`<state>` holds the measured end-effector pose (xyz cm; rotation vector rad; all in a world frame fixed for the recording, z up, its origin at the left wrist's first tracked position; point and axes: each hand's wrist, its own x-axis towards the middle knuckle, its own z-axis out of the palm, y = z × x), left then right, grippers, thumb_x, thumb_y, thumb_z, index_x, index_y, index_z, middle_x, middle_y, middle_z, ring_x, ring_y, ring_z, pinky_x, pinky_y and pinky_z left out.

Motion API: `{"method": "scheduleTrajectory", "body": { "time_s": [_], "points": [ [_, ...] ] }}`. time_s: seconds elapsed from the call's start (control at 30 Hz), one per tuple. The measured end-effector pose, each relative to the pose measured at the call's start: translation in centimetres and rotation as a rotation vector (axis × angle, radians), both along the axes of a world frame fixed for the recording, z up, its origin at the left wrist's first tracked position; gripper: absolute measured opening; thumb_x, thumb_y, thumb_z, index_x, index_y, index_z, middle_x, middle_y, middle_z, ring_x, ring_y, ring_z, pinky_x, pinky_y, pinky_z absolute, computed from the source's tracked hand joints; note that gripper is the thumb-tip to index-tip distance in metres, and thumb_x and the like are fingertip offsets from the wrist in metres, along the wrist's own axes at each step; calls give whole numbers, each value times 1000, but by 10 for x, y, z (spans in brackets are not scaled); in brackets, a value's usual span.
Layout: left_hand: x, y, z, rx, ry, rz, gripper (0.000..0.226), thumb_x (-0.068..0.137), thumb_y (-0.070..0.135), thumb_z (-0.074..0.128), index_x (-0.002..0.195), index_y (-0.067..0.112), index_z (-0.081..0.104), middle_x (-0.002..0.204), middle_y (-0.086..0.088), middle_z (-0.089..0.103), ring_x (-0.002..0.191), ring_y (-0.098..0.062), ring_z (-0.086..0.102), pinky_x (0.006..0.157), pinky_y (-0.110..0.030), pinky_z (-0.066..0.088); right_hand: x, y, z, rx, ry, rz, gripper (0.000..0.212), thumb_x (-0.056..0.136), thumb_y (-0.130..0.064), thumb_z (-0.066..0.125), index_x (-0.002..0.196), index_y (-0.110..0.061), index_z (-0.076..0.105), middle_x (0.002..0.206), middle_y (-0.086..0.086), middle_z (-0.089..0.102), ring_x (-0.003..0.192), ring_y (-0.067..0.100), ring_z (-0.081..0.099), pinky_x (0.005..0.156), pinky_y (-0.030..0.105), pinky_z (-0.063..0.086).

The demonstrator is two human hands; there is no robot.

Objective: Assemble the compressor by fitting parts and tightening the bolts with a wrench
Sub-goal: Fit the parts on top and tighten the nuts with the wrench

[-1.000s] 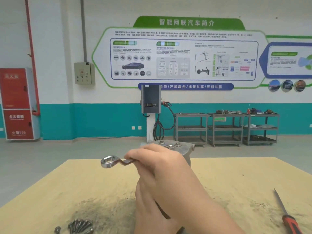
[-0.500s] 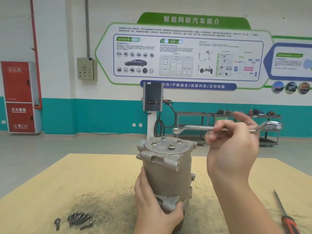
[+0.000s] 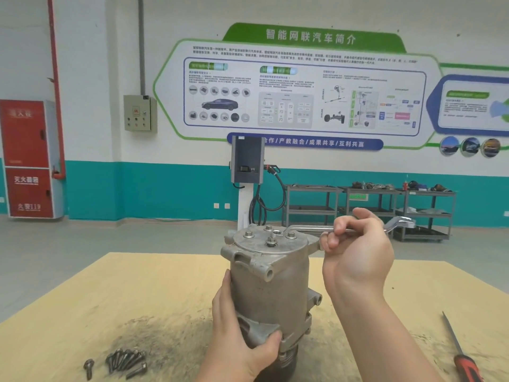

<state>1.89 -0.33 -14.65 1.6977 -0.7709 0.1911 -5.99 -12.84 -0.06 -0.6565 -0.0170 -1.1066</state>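
Note:
A grey metal compressor (image 3: 271,282) stands upright on the yellow table (image 3: 115,293). Its round top cover carries several bolts (image 3: 249,234). My left hand (image 3: 242,337) grips the compressor's lower body from the left. My right hand (image 3: 355,252) holds the middle of a silver ring wrench (image 3: 311,229), which lies level over the cover. The wrench's left ring end sits at a bolt on the far side of the cover. Its other ring end sticks out to the right of my hand.
Several loose dark bolts (image 3: 126,359) lie on a grimy patch at the table's front left. A red-handled screwdriver (image 3: 460,351) lies near the right edge. Grey shelf carts (image 3: 369,210) and a charger post (image 3: 248,172) stand by the far wall.
My right hand swung the wrench from left of the compressor to its right, then lowered the left ring end onto a bolt on the cover. My left hand kept its hold on the body.

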Motion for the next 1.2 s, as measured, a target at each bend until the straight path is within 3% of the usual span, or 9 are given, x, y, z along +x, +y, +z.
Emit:
{"method": "scheduleTrajectory", "body": {
  "time_s": [0.07, 0.17, 0.37, 0.57, 0.97, 1.1, 1.2],
  "points": [
    [-1, 0, 2, 8, 2, 6, 113, 47, 63, 64, 125, 69, -18, 134, 39, 6, 140, -4, 19, 117, -35, 28, 1, -2, -1, -22, -6, 1, 25, 84, 5, 28, 91, -12, 44, 49, 2, 45, 40, 15, 33, 41, 21, 27],
    [-2, 1, 4, 22, 3, 11, 114, 47, 65, 62, 127, 66, -18, 141, 33, 6, 141, -5, 19, 117, -37, 29, 4, -4, -1, -72, 27, 49, 24, 85, 5, 28, 92, -12, 44, 50, 1, 46, 39, 15, 35, 40, 21, 29],
    [0, 0, 4, 29, -3, 18, 115, 43, 64, 61, 129, 61, -16, 138, 28, 8, 140, -1, 16, 113, -23, 25, 5, -16, 3, -113, 105, 165, 23, 89, 4, 30, 95, -11, 45, 52, 2, 49, 42, 15, 39, 42, 25, 34],
    [0, 0, 5, 4, -3, 20, 116, 40, 61, 62, 131, 54, -10, 141, 19, 14, 133, 2, 19, 105, -18, 26, 7, -21, 2, -111, 86, 180, 24, 89, 5, 29, 95, -11, 45, 53, 4, 48, 41, 15, 38, 41, 25, 33],
    [-3, 2, 4, 41, 10, 2, 112, 46, 66, 59, 122, 66, -23, 133, 34, 3, 141, -7, 19, 115, -29, 27, 6, -34, -2, -83, 174, 362, 17, 90, 0, 30, 91, -14, 40, 55, 2, 45, 43, 14, 35, 40, 24, 34],
    [-5, 2, 5, 54, 16, 20, 113, 47, 67, 60, 116, 72, -28, 127, 42, 1, 140, -5, 18, 117, -32, 27, 10, -11, -12, -111, -6, -15, 20, 87, 1, 33, 85, -13, 46, 48, 1, 47, 39, 15, 35, 43, 25, 31],
    [-7, 0, 4, 39, -32, 58, 112, 47, 65, 62, 126, 68, -18, 141, 33, 8, 139, -4, 23, 114, -35, 33, 2, 18, -19, -381, -174, -376, 23, 77, 0, 39, 76, -20, 51, 45, 3, 49, 40, 14, 45, 45, 19, 32]
  ]
}}
